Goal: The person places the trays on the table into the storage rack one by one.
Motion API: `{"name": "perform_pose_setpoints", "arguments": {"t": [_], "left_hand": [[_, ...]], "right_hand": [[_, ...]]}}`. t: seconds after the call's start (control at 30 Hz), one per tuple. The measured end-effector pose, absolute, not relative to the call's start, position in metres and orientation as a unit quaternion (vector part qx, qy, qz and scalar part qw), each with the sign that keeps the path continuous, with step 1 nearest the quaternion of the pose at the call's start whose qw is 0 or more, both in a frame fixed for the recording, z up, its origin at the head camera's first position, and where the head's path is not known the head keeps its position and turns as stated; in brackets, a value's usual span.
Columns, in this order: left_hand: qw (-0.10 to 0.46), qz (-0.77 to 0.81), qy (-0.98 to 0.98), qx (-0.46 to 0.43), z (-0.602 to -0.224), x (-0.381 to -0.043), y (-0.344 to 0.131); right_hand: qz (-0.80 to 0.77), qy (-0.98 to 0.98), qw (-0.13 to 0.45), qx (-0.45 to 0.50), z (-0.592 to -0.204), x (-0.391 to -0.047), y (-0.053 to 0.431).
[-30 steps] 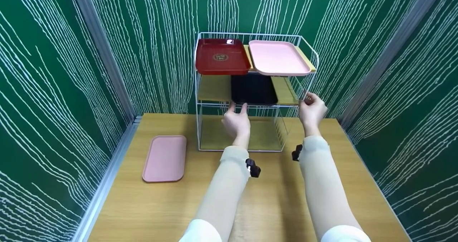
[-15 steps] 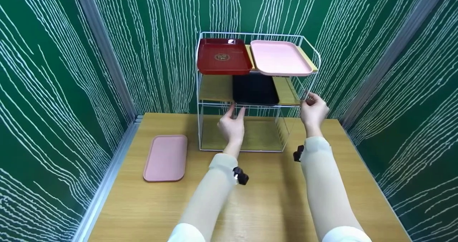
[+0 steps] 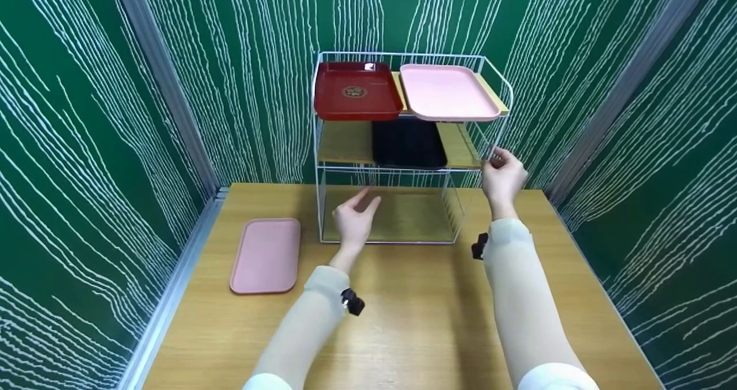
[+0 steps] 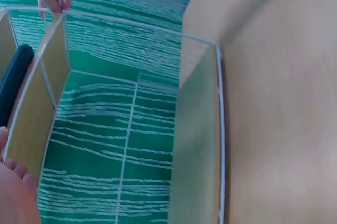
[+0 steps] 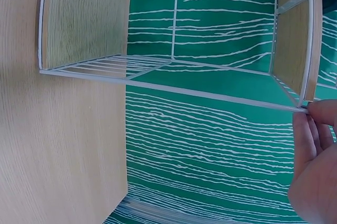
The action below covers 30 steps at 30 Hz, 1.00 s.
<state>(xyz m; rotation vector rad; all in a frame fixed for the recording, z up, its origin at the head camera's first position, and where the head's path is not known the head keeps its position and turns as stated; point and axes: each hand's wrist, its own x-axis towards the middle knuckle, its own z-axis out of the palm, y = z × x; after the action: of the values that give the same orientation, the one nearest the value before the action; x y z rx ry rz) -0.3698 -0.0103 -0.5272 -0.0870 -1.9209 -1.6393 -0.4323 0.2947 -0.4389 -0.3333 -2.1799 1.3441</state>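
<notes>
A white wire rack (image 3: 318, 205) with wooden shelf boards stands on the table. On its middle shelf lies a black tray (image 3: 409, 143), partly hidden beneath the top level. My left hand (image 3: 353, 220) is in front of the bottom level, below the black tray and apart from it, thumb and forefinger spread with nothing between them. With thumb and fingers, my right hand (image 3: 504, 175) pinches the rack's right front upright at the middle shelf; the right wrist view shows this grip on the wire corner (image 5: 301, 109).
The top shelf bears a dark red tray (image 3: 360, 99) with a gold emblem and a pink tray (image 3: 449, 93) beside it. Another pink tray (image 3: 266, 256) lies on the wooden table (image 3: 414, 321), left of the rack. Green walls (image 3: 259, 79) with white lines enclose the table.
My left hand has come away from the black tray's front edge, moving down and left. The tray stays on the middle shelf. My right hand keeps its hold on the rack.
</notes>
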Motion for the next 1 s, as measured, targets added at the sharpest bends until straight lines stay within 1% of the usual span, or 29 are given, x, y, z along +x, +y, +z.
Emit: {"name": "perform_pose_setpoints", "arguments": {"t": [0.2, 0.37, 0.67, 0.87, 1.0], "left_hand": [[0.269, -0.633, -0.724, -0.052, -0.545, -0.362, -0.039], [0.287, -0.612, -0.735, -0.044, -0.561, -0.36, -0.062], [0.301, -0.63, -0.713, -0.061, -0.588, -0.345, -0.111], [0.272, -0.648, -0.711, -0.036, -0.604, -0.325, -0.147], [0.278, -0.589, -0.759, -0.001, -0.617, -0.314, -0.186]], "right_hand": [[0.486, -0.814, 0.291, -0.128, -0.439, -0.434, 0.297], [0.466, -0.821, 0.303, -0.128, -0.442, -0.433, 0.299], [0.484, -0.818, 0.285, -0.124, -0.442, -0.43, 0.298], [0.48, -0.819, 0.292, -0.118, -0.443, -0.433, 0.296], [0.48, -0.82, 0.288, -0.121, -0.443, -0.433, 0.296]]}}
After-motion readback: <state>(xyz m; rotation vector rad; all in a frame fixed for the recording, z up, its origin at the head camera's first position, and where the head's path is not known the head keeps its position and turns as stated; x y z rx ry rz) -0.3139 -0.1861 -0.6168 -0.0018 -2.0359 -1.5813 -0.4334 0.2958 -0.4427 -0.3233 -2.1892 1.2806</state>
